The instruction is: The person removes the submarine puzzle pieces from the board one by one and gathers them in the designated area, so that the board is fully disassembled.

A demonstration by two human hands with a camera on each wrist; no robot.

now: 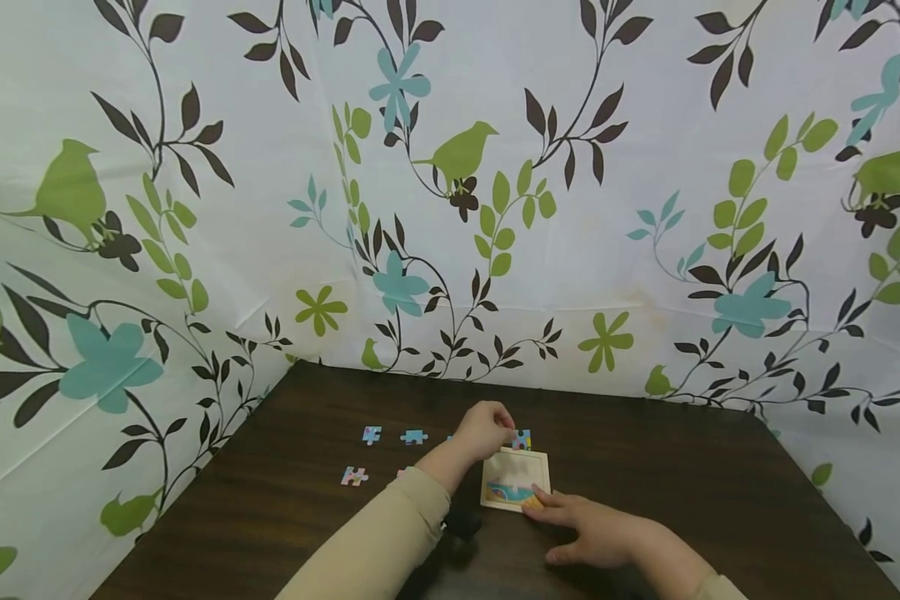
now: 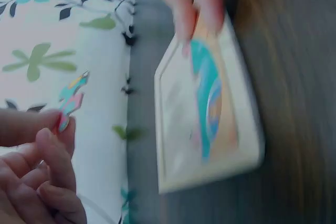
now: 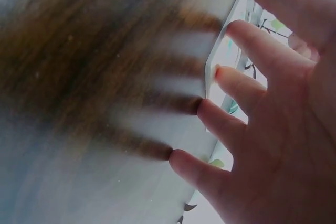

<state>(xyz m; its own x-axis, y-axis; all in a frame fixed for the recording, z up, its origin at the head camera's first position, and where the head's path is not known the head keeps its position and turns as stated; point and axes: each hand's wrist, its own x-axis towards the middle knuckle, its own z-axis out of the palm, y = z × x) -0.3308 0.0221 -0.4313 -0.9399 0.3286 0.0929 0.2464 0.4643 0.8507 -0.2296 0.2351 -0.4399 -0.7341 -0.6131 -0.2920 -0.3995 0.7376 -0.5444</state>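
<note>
My left hand (image 1: 486, 429) pinches a jigsaw piece (image 2: 71, 100) between thumb and fingers, above the tray's far edge. The piece is blue, pink and yellow, and the left wrist view shows it tilted, nearly edge-on. Below it lies a square wooden puzzle tray (image 1: 516, 460) with a pale bare upper part. Joined pieces (image 1: 508, 492) in blue and orange fill the tray's near side. My right hand (image 1: 596, 529) has its fingers spread, with some fingertips on the tray's near right corner and others on the table.
Several loose jigsaw pieces lie to the left on the dark wooden table (image 1: 645, 467), among them a blue one (image 1: 414, 437), another blue one (image 1: 372, 435) and a pink one (image 1: 355, 476). My left forearm partly covers others. A patterned curtain (image 1: 555, 250) hangs behind the table.
</note>
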